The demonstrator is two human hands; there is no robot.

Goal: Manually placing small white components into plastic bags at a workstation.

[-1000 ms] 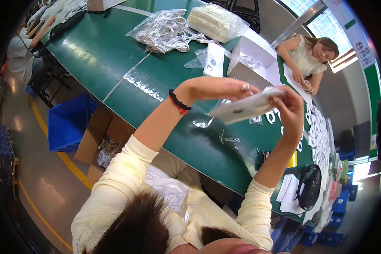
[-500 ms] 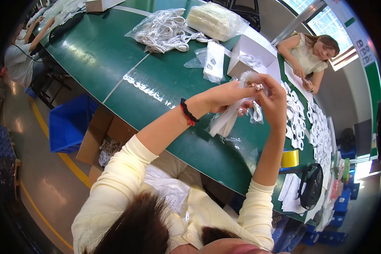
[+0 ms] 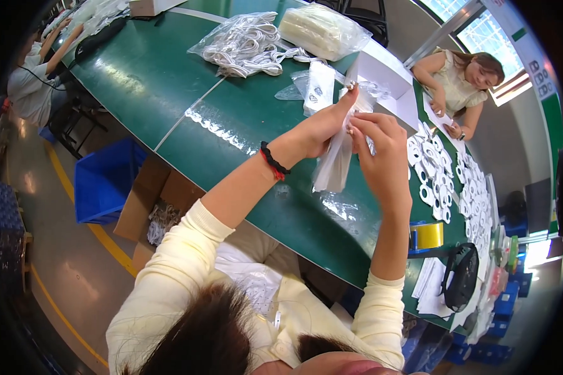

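A stack of clear plastic bags [image 3: 334,167] hangs over the table, gripped by my left hand [image 3: 319,132] with its thumb pointing up. My right hand [image 3: 383,142] pinches the edge of the bags between thumb and fingers, close to the left fingers. How many bags there are, and whether anything is inside, I cannot make out. Behind my hands stands an open white box [image 3: 401,103] with clear plastic in it. Beside that lies a flat white packet [image 3: 319,87] in clear wrap.
White coiled cables [image 3: 247,47] and a bag of pale sleeves [image 3: 322,30] lie at the far side. Many white ring-ended card pieces [image 3: 433,172] spread rightward. A yellow tape roll [image 3: 428,236] and black mesh pouch [image 3: 460,275] sit nearer. Across the table a person [image 3: 460,87] works.
My right hand has turned and moved lower on the bags, its fingers now pinching their edge. My left thumb has lifted upright. A white cable coil seen below my hands is now mostly hidden.
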